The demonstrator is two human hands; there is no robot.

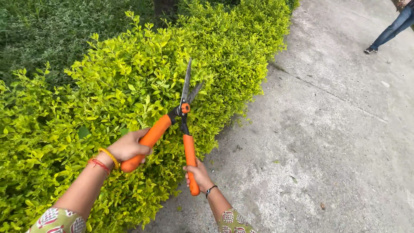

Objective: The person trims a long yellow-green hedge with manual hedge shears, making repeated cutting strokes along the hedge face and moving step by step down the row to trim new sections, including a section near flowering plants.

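Both hands on the orange-handled hedge shears with dark steel blades [184, 113], centre frame, blades angled up w/ tips over the top of the bright yellow-green leafy hedge [129, 95]. Your left hand [128, 146] has its fingers wrapped round the left handle, mid-grip; your right hand [198, 174] is closed round the lower end of the right handle. Blades are parted a little, a narrow V. Looks like a trim stroke along the hedge top, so keep the blades level w/ the foliage line, not tipped up, and take small bites near the pivot. Slide the left hand nearer the handle end for leverage. Grey concrete path [327, 142] runs on the right; another person's jeans-clad leg [394, 28] is upper right, well apart.
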